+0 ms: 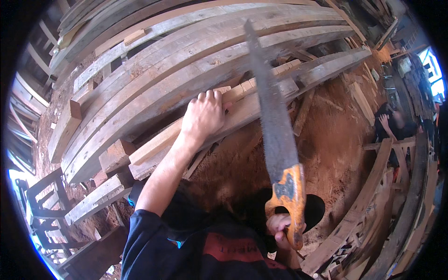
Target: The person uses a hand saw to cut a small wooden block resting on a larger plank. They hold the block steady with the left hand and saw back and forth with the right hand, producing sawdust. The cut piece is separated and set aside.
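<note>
Wood-steadying for sawing, apparently: pinning pale, narrow wooden strip (pixel 239 91) beneath curled fingers of left hand (pixel 204 114), gripping orange-handled steel handsaw (pixel 278 135) in closed right hand (pixel 280 225), likely needing raised blade (pixel 269 100) lowered beyond left fingers.

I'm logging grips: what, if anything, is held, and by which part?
The right hand holds a grey metal handsaw by its worn orange handle; the left hand is closed over a long pale wooden strip near its middle.

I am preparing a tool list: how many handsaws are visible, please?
1: the handsaw held in the right hand, its tip upward in the picture. Others may be hidden among the timber.
</note>
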